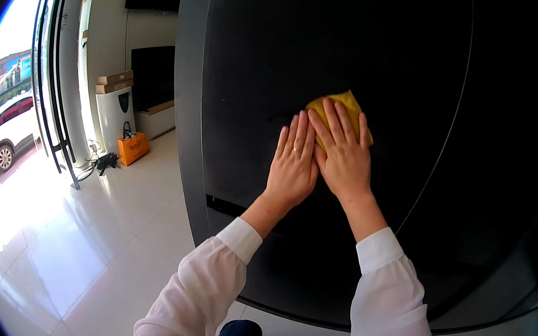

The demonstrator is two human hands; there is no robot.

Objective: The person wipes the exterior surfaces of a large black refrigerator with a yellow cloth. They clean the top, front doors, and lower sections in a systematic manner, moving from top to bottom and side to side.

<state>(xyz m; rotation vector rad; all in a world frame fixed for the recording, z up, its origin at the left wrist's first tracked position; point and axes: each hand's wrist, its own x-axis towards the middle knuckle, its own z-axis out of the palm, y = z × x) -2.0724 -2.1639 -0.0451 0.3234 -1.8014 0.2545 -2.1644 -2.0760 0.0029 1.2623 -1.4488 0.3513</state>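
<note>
A yellow cloth (350, 108) lies flat against a large dark panel (262, 56) in front of me. My right hand (346, 157) presses on the cloth with its fingers spread, and a corner of cloth shows above the fingertips. Close beside it on the left, my left hand (296, 159) rests on the panel with its fingers nearly straight and a ring on one finger. The two hands touch or overlap near the thumbs. Whether my left fingertips reach the cloth's edge, I cannot tell.
Pale tiles (137, 252) cover the floor. To the left stand a white cabinet (114, 108) with flat boxes (115, 81) on it, an orange bag (134, 149) and black cables (106, 162). A glass door with a long handle (55, 66) opens onto a parked white car (14, 129).
</note>
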